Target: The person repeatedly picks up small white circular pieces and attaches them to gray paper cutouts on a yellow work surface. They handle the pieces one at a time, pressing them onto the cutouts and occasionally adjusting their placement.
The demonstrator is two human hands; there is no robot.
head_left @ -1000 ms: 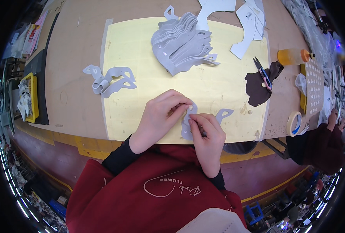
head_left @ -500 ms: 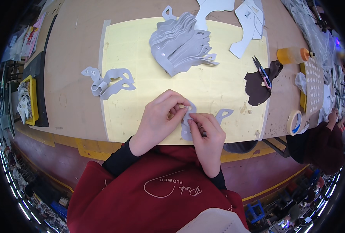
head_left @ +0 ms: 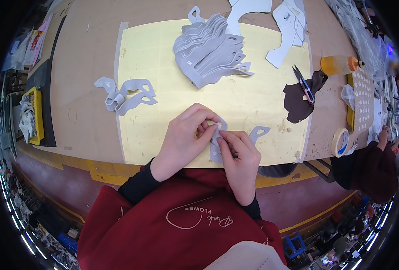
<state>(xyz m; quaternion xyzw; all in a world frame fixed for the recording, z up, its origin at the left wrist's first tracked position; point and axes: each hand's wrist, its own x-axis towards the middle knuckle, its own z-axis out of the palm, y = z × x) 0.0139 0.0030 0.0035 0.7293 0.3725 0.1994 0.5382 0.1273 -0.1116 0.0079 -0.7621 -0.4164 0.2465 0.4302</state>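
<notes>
Floor [head_left: 62, 182] in dull red, with yellow bands, runs below a broad brown table [head_left: 84, 58]. Another person [head_left: 372, 173] in dark clothing is near the table's right end. A yellow sheet [head_left: 145, 135] covers the table's middle, bearing a fanned stack of grey pieces [head_left: 208, 54] at its far side and, toward the right, a dark brown scrap [head_left: 294, 105] under a pair of snips [head_left: 303, 85].

Left hand [head_left: 188, 132] and right hand [head_left: 242, 153] meet at the sheet's near edge over one grey piece [head_left: 215, 155]. Both grips are narrow: left thumb and forefinger pinch the piece's upper part, and right thumb and fingertips pinch it just beside them. Something small and pale shows at the left fingertips, too tiny to identify.
</notes>
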